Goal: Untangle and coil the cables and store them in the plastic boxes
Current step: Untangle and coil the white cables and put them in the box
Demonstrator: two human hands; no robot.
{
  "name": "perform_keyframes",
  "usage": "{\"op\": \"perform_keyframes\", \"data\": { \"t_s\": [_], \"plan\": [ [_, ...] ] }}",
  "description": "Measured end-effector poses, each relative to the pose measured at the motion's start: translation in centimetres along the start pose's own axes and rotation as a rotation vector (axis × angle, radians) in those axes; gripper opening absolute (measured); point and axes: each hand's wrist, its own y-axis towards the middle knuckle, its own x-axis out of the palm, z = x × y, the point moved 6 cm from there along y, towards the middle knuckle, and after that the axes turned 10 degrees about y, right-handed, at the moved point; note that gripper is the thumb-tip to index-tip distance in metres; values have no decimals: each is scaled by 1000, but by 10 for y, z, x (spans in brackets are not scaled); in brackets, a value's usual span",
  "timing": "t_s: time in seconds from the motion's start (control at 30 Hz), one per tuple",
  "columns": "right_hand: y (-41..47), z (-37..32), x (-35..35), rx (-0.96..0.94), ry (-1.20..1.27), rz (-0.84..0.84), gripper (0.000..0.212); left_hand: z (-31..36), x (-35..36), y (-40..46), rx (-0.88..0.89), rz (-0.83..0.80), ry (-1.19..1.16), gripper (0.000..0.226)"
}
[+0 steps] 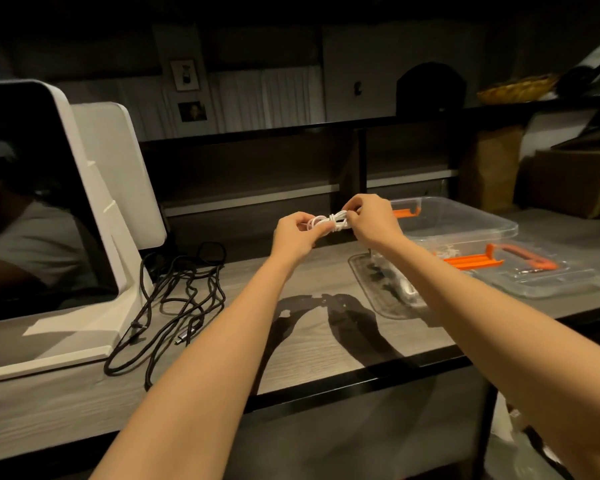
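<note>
Item: white cable [329,221]; bundled into a small coil, held in the air above the desk [309,341], at about 12 o'clock from me; my left hand [297,233] pinches its left end, fingers closed on the loops; my right hand [368,220] is clamped on its right end, where a turn seems to be wrapped round the bundle.

Step in hand, as I judge it: finishing the wrap on this coil; storing not yet done.

Item: clear plastic box [471,223] with orange latches; open, at 2 o'clock, just beyond my right hand; its lid [541,278] lies beside it at 3 o'clock.

Item: black cables [181,299]; a loose tangle on the desk at 10 o'clock, beside the white monitor stand [118,209]; untouched.

Next move calls for: tucking the free end so the coil holds; carrying it right, into the box, without loosening; then the black tangle.
</note>
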Motion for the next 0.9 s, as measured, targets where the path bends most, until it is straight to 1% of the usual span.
{"op": "perform_keyframes", "data": {
  "t_s": [0.1,0.17,0.23,0.33,0.43,0.6,0.67,0.77,0.83,0.9],
  "plan": [
    [1,-6,-23,-2,1,36,21,18,7,0,18,-42,-38,18],
    [1,-4,-38,8,-38,50,22,30,15,2,26,-79,-12,24],
    [1,4,-50,49,-90,53,22,39,25,6,26,-90,9,28],
    [2,18,-65,130,-157,57,22,47,42,11,1,-76,-19,29],
    [5,31,-81,175,-204,83,22,51,61,19,-7,-98,-38,31],
    [18,59,-102,280,-287,141,27,61,90,33,66,-137,69,48],
    [23,67,-106,311,-344,172,27,64,101,38,91,-133,102,46],
    [34,76,-106,340,-386,170,27,65,111,47,123,-93,149,31],
    [40,82,-103,347,-349,157,24,63,114,51,140,-83,208,25],
    [48,90,-100,363,-300,144,18,59,118,55,177,-81,298,25]
  ]
}}
